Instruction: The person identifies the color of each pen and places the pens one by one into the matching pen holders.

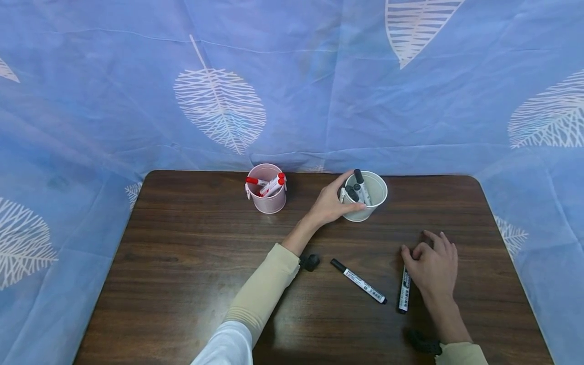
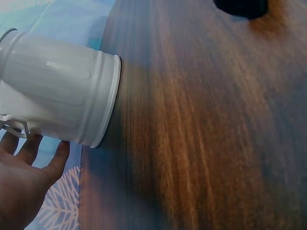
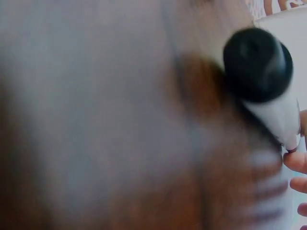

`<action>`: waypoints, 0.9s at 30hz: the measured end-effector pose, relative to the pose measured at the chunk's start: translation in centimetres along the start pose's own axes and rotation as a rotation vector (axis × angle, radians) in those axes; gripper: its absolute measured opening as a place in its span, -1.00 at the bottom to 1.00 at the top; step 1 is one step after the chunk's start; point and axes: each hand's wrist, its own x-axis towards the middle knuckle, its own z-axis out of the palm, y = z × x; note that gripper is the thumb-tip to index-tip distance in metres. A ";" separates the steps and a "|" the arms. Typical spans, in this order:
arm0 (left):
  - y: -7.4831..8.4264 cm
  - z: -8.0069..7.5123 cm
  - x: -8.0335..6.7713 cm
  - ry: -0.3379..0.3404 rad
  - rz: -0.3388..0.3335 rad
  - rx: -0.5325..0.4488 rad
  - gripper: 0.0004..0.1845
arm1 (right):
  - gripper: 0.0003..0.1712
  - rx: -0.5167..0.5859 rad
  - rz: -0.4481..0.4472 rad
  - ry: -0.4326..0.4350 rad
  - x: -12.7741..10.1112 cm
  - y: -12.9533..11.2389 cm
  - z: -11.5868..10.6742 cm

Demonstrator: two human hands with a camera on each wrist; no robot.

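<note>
My left hand [image 1: 330,205] grips the white cup [image 1: 370,202] at the back of the wooden table [image 1: 196,253], thumb on its front wall and fingers at its rim. Black markers [image 1: 358,188] stand in the cup. In the left wrist view the white cup [image 2: 57,91] fills the upper left, with my left hand [image 2: 24,191] just beneath it. My right hand [image 1: 431,266] lies curled over the top end of a black marker [image 1: 403,294] flat on the table. The right wrist view is blurred: the black marker [image 3: 268,86] is close up and fingertips [image 3: 295,163] touch its barrel.
A second black marker [image 1: 358,281] lies loose between my hands. A pink cup [image 1: 267,195] with red markers [image 1: 272,184] stands at the back, left of the white cup. Blue leaf-print cloth [image 1: 292,91] surrounds the table.
</note>
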 end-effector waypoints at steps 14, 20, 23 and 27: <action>-0.2 0.2 -0.1 -0.001 0.010 -0.032 -0.04 | -0.50 0.279 0.365 -0.107 1.8 -2.8 -0.8; -0.4 0.3 -0.2 0.005 0.015 -0.042 -0.04 | -0.43 0.449 0.520 -0.097 2.5 -3.1 -1.0; -0.4 0.3 -0.2 0.007 0.014 -0.045 -0.04 | -0.40 0.507 0.530 -0.076 2.9 -3.1 -1.3; -0.2 0.2 -0.2 0.008 0.010 -0.044 -0.05 | -0.45 0.518 0.437 -0.044 3.2 -3.2 -1.6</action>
